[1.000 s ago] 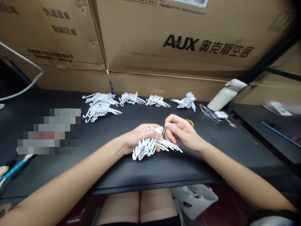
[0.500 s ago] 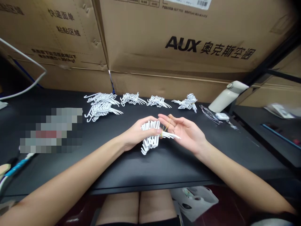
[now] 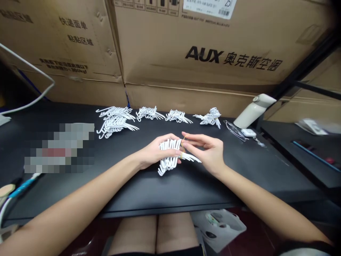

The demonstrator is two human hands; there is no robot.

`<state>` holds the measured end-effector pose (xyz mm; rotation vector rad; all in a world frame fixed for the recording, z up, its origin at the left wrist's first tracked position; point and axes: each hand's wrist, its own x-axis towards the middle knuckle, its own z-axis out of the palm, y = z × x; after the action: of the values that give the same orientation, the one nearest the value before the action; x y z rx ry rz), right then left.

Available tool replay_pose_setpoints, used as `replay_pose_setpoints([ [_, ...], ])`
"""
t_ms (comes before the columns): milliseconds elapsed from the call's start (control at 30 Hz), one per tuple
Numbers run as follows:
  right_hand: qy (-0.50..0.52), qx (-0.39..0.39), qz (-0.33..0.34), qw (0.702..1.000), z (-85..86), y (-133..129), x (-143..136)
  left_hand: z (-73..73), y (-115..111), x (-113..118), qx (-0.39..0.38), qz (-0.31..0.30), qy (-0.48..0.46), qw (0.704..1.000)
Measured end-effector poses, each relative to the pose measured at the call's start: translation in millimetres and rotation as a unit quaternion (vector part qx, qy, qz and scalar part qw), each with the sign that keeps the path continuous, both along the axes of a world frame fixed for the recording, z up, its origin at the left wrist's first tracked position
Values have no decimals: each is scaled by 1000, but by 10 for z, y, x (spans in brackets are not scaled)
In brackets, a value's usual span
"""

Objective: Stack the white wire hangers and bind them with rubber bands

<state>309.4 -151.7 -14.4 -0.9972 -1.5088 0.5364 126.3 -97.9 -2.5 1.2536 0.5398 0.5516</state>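
My left hand is closed round a bundle of white hooks, its thumb lying across the front. The bent ends hang down on the left, and the straight ends stick out to the right. A thin yellow rubber band loops round the straight part of the bundle. The fingers of my right hand pinch that band, pulling it up and to the right, with the thumb beside the hooks' straight ends. Both hands are above the black table.
Further back lie several piles of white hooks, and a tied bundle at the right. A white bottle, glasses and a white case stand near the right edge. Cardboard boxes wall off the back.
My right hand has turned from palm showing with fingers apart to a pinch on the rubber band, closer to the bundle. My left hand keeps its hold on the hooks.
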Motion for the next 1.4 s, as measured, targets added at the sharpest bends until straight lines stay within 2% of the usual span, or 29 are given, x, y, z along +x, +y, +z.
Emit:
replay_pose_setpoints([
  [167,-96,113,-83,985,-40,80,73,-14,-7,32,14,16,-4,1000],
  [333,-180,133,-77,972,-56,165,136,2,-32,45,26,28,1,999],
  [500,-237,174,-100,950,-81,225,164,7,-48,40,22,44,-9,999],
  [600,-248,176,-100,947,-95,222,174,6,-46,40,17,40,-8,999],
  [767,-211,161,-104,959,-93,181,171,9,-30,44,-7,53,-21,998],
  [900,-201,180,-119,956,-88,168,132,24,-31,37,28,55,-6,998],
  [1033,-133,149,-76,977,-69,168,95,50,-51,22,149,38,31,988],
  [1133,-114,68,-15,991,-38,150,101,77,-73,7,271,59,72,958],
  [1200,-122,32,28,992,-16,136,115,88,-89,0,321,81,99,938],
  [1300,-148,22,90,985,9,129,131,54,-101,9,340,111,105,928],
  [1400,-169,16,126,977,13,141,141,-54,-78,41,299,160,96,936],
])
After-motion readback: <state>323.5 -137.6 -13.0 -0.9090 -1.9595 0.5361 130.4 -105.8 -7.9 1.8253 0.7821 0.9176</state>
